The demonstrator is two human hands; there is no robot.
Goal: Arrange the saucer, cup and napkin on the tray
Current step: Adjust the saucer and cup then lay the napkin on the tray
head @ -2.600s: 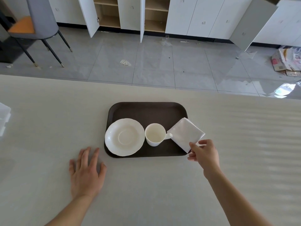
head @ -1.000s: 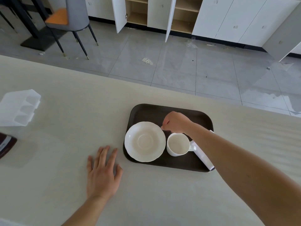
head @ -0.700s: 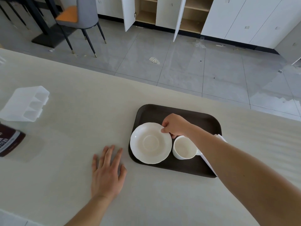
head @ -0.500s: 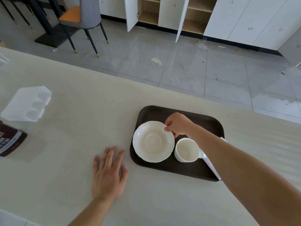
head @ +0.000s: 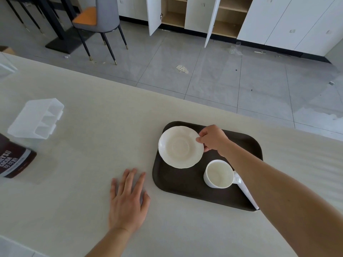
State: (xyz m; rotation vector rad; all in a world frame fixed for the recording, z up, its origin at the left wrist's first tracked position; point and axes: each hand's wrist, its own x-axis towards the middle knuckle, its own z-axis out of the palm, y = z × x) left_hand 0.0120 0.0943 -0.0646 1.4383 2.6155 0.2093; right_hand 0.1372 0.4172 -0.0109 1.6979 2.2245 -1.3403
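A dark brown tray [head: 178,184] lies on the pale counter. My right hand [head: 213,139] pinches the right rim of the white saucer [head: 180,147], which is lifted and tilted over the tray's far left corner. The white cup [head: 219,173] stands empty on the tray's near right part, handle to the right. The white napkin [head: 247,194] lies at the tray's right edge, mostly hidden under my right forearm. My left hand [head: 128,199] rests flat on the counter just left of the tray, fingers spread.
A clear plastic divided container [head: 36,118] and a brown cocoa package [head: 13,161] sit on the counter at the left. Beyond the counter's far edge are the tiled floor, a grey chair [head: 101,19] and open white cabinets [head: 196,13].
My right hand let go of the napkin, reached across to the saucer's rim, gripped it, then raised it toward the tray's far left corner. The left hand stayed flat.
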